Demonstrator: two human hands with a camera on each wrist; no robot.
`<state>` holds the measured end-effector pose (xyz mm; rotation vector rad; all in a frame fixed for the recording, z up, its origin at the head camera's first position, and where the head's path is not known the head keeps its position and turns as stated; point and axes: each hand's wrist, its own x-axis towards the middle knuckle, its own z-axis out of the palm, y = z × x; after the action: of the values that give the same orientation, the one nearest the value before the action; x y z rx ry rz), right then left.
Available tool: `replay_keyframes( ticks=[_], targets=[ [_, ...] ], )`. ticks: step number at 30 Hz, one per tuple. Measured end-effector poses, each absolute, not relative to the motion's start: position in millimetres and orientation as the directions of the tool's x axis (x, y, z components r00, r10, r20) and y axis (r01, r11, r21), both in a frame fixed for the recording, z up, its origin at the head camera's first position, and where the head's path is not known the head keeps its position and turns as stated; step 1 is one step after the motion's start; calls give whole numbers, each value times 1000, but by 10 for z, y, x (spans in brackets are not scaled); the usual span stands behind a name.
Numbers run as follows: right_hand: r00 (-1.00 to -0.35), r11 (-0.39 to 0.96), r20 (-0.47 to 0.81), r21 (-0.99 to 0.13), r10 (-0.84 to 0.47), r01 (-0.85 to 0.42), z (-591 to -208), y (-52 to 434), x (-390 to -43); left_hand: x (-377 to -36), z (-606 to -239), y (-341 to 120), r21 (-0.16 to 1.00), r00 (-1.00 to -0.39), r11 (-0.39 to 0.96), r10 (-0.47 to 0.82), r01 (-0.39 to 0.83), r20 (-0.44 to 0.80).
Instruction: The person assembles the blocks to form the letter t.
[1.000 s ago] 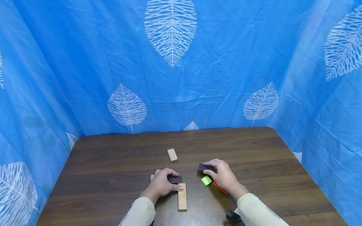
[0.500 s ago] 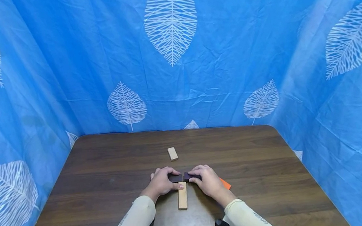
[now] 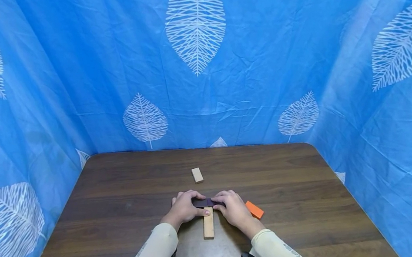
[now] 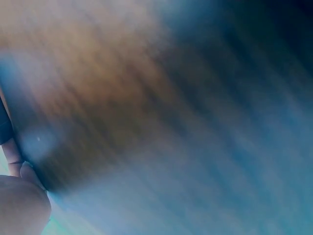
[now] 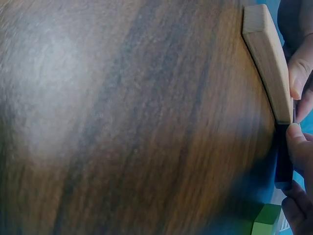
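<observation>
Two dark purple-brown blocks lie end to end, the left dark block (image 3: 200, 203) against the right dark block (image 3: 215, 202). My left hand (image 3: 183, 207) grips the left one, index finger along its far side, thumb over the near end of a long pale wooden block (image 3: 208, 225). My right hand (image 3: 236, 210) pinches the right dark block between thumb and fingers. In the right wrist view the pale wooden block (image 5: 269, 63) meets the dark block (image 5: 283, 156) at its end. The left wrist view shows part of my left hand (image 4: 24, 200) and blurred tabletop.
A small pale wooden block (image 3: 197, 175) lies farther back on the brown wooden table (image 3: 125, 175). An orange block (image 3: 254, 209) lies right of my right hand. A green block (image 5: 266, 221) shows beneath it in the right wrist view. Blue leaf-patterned cloth (image 3: 202, 102) surrounds the table.
My right hand has brought its dark block leftward until it meets the left dark block. The green block is now hidden in the head view. My left hand has stayed nearly still.
</observation>
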<state>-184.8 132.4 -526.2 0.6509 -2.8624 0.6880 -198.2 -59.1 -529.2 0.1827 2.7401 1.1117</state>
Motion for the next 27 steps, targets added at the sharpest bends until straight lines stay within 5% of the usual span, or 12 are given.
replay_keyframes(
  ticks=[14,27],
  targets=[
    [-878,760,174,-445,-446,-474,-5297,1337,-1860,-1993,-5284,-595,688,-974,724,190,55,-122],
    [-910,747,179,-523,-374,-410,-5350,1367,-1841,-2003,-5301,-594,675,-971,736,197,53,-138]
  ],
)
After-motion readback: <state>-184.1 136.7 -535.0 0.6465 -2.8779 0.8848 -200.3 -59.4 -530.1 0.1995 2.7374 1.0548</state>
